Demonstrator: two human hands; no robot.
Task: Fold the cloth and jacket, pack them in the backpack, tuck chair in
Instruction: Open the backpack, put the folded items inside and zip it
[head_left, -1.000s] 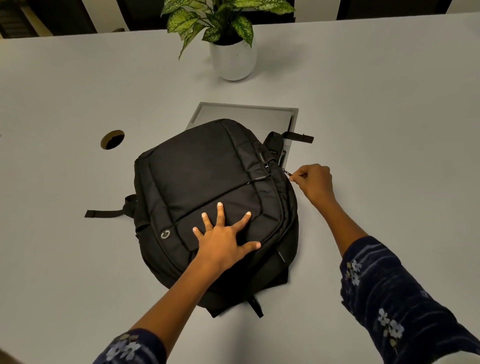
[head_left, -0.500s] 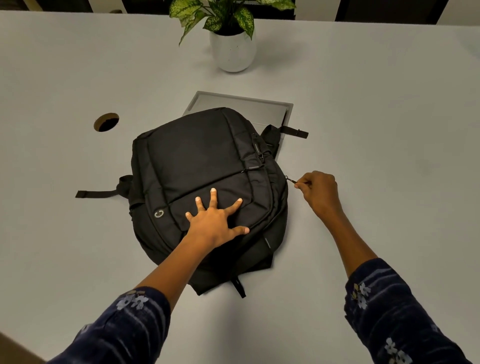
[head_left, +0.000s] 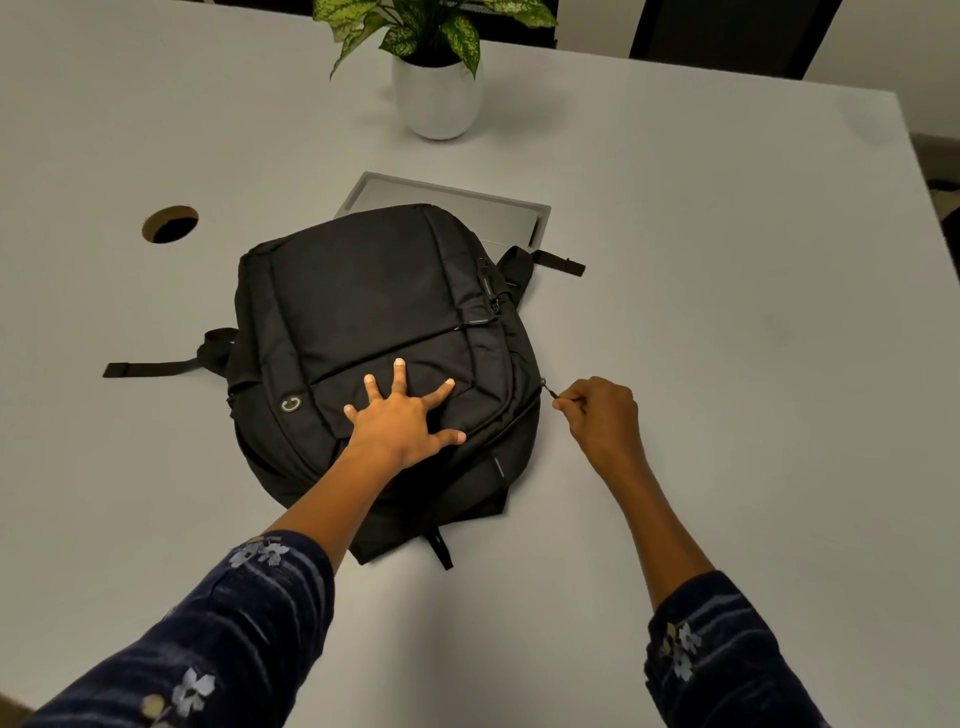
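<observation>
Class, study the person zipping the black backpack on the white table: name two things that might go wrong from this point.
1. The right hand pinches only the small zipper pull; it might slip out.
2. The left hand presses the bulging black fabric backpack flat; if it lifts, the bag may slide along the smooth white table instead of zipping.

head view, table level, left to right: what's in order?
Strap end → cable hole → left hand pressing flat on the backpack → zipper pull → right hand pinching that pull. The plant pot and the grey panel overlap the backpack's span, so they are left out.
</observation>
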